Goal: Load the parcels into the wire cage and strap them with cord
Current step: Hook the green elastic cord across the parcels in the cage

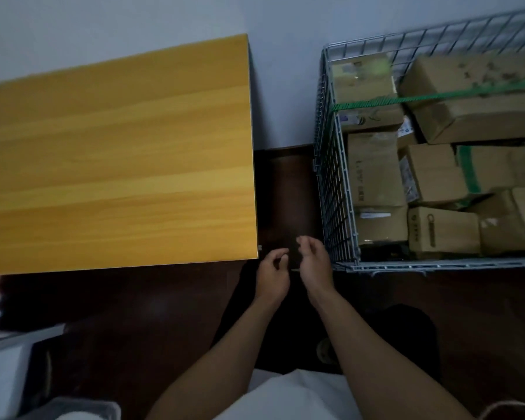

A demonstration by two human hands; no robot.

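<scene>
Cloth (285,398), white, nearest of all, under two bare forearms. Left hand (272,274) and right hand (314,262) side by side above dark glossy floor (285,192), close yet not touching, fingers loosely curled, nothing seen in either grip. Just right of right hand: near left corner of wire cage (331,177), grey metal grid, open on top, standing on that floor. Inside, parcels (373,168), brown cardboard boxes, rectangular, packed close at mixed angles, some with printed labels, filling from near rim to far end. Farther beyond right hand: green cord (406,100), ribbed, pulled taut over far parcels, long axis side to side, from cage's left wall out toward right edge of view. Left of left hand: table (119,153), flat rectangular top, yellow wood grain, smooth, stretching away leftward. Beyond both hands, pale grey wall (285,56), plain and matte
</scene>
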